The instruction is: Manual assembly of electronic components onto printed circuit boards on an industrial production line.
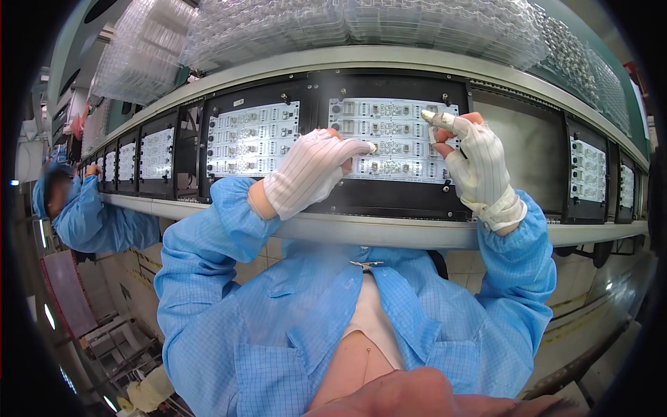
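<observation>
White circuit-board panel, seen in the head view, lay in a black frame on the line, straight before the person, its rows of small parts facing up. Left hand, in a striped white glove, came over the panel's left side; index finger stretched out above the middle rows, thumb lower and apart from its tip. Right hand, gloved likewise, was at the panel's upper right; index finger, pale-tipped, reached across the top rows, with other fingertips curled below it. Could not tell whether either set of fingers pinched a small part or merely touched the board. Second panel sat in its own frame just to the left; another panel farther right, past a bare grey stretch. Stacked clear plastic trays stood beyond the far rail. Blue-clad co-worker at far left, beside the same line.
</observation>
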